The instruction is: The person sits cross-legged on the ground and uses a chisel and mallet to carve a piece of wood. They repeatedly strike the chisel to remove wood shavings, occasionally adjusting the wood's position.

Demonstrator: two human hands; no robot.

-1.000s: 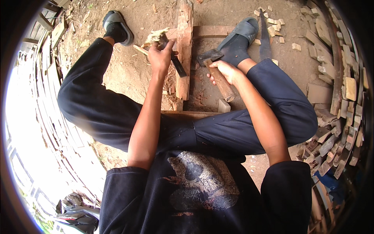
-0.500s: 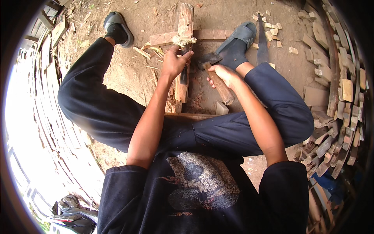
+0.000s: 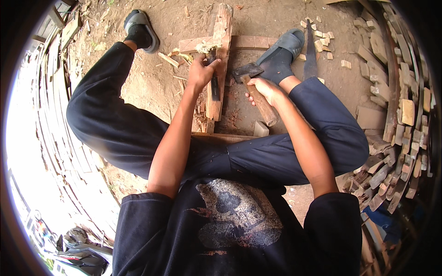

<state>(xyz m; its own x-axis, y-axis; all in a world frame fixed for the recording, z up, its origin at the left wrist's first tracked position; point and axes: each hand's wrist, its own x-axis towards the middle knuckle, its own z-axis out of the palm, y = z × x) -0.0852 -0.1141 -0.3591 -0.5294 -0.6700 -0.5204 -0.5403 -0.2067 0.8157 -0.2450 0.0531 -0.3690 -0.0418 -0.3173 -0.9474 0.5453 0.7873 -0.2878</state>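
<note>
My left hand (image 3: 201,73) is closed around a dark chisel-like tool (image 3: 215,89) whose far end is pale and frayed (image 3: 207,47). Its long dark part lies along the rough wooden beam (image 3: 223,32), pointing toward me; its tip and any contact are hard to make out. My right hand (image 3: 266,90) grips the thick wooden handle of a hatchet-like hammer (image 3: 248,71). That tool's dark metal head hangs right of the beam, beside my sandalled right foot (image 3: 282,53), apart from the chisel.
The beam rests across a curved wooden piece (image 3: 246,42). A saw blade (image 3: 311,55) and several small wood offcuts (image 3: 324,39) lie beyond my right foot. Stacked wood pieces (image 3: 407,112) line the right side. A small block (image 3: 261,129) stands near my legs.
My left hand and the chisel's frayed end have shifted left, and the chisel leans more. The beam's far end sits slightly further right. My right hand stays nearly in place.
</note>
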